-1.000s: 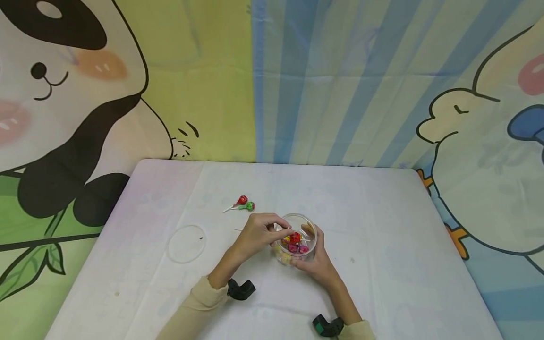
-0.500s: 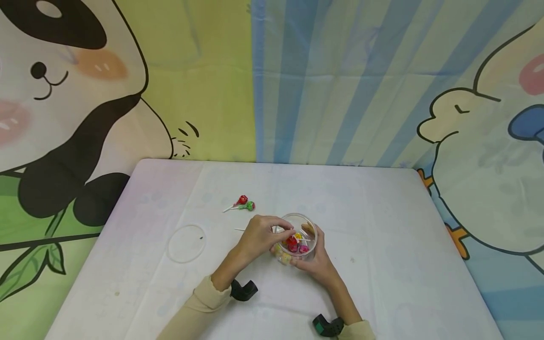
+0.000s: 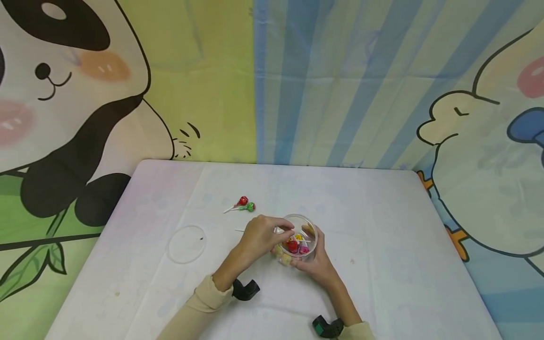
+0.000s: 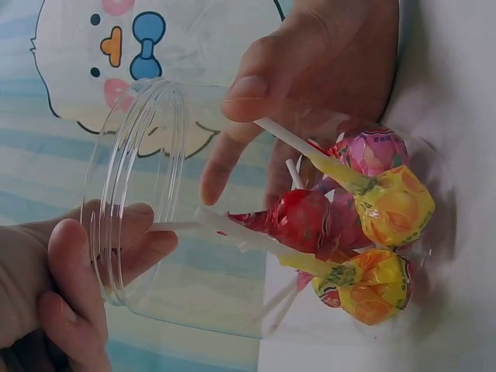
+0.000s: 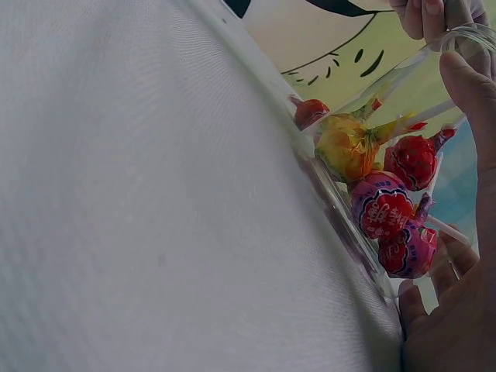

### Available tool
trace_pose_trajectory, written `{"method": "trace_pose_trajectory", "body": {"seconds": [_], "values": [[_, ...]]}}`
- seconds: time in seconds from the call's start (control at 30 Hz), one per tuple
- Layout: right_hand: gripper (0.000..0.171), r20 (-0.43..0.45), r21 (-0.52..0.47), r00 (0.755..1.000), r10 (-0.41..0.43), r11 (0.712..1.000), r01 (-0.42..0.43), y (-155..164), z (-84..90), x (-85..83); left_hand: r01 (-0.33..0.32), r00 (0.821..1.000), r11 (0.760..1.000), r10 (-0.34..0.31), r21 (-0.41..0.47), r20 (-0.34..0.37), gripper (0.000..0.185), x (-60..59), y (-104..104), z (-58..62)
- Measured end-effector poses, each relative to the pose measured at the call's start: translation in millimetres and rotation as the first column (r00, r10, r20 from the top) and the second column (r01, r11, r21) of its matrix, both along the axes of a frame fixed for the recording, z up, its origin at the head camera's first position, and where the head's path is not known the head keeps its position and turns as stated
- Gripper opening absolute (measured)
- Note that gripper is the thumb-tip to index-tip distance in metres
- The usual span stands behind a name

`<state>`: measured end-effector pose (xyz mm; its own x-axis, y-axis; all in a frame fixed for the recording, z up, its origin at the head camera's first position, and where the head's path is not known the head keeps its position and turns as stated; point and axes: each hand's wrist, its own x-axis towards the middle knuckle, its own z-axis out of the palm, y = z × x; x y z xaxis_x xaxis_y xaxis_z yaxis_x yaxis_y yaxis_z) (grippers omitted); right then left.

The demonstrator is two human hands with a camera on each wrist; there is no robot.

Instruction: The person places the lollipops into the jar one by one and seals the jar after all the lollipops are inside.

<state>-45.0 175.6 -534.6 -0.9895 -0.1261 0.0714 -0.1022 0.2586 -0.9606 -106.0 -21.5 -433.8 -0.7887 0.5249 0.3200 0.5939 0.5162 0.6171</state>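
Head view first: against the picture from a second back, the left hand has drawn in a touch closer to the rim of the clear jar, and the red lollipop sits lower among the others, so my read is that it is going in, or has all but gone in. The right hand has not shifted; it wraps the jar from the near side, fingers curled round the wall, holding it steady on the white surface. Over to the left wrist camera: thumb and fingertips of the left hand are pinched on a white stick right at the jar's mouth, and that stick runs to the red lollipop, lying beside the yellow lollipops and a pink lollipop. So that hand is closed in a fine pinch, not let go yet. The right hand shows through the clear wall, fingers bent against it. From the right wrist camera the jar is seen low from the side, the sweets piled inside, red lollipop among them. Out on the surface, well apart from the jar, two loose lollipops lie together, and the clear lid rests flat off to the left.
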Motion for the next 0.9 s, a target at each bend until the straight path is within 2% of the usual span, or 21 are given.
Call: {"method": "trace_pose_trajectory", "body": {"seconds": [0.13,0.3,0.43,0.5,0.6,0.73,0.9], "values": [[0.102,-0.002,-0.019,1.000,0.008,1.000,-0.008,1,-0.9,0.1,0.011,1.000,1.000,-0.011,0.013,0.009,0.015,0.9,-1,-1.0],[0.101,-0.009,-0.021,1.000,-0.001,1.000,0.001,2,-2.7,-0.8,0.057,0.998,0.997,-0.056,0.044,-0.021,0.016,0.5,-5,-5.0],[0.103,-0.021,-0.005,1.000,-0.006,1.000,0.006,2,-4.1,-2.2,0.079,0.997,0.990,-0.076,0.120,-0.025,0.017,-1.6,-13,-7.5],[0.104,-0.020,-0.010,1.000,-0.006,1.000,0.006,1,-4.0,-2.6,0.057,0.998,0.984,-0.054,0.169,-0.021,0.017,-3.5,-20,-8.7],[0.104,-0.011,-0.026,1.000,-0.011,1.000,0.011,0,-2.8,-2.8,-0.015,1.000,0.973,0.015,0.231,0.001,0.017,-7.7,-33,-10.2],[0.105,-0.002,-0.038,1.000,-0.016,0.999,0.016,-2,-0.9,-2.3,-0.130,0.991,0.961,0.129,0.243,0.021,0.018,-14.7,-55,-14.0],[0.106,0.021,-0.033,0.999,-0.026,0.999,0.027,-1,-0.1,-2.0,-0.213,0.977,0.953,0.209,0.215,0.039,0.020,-22.3,-79,-20.8]]}}
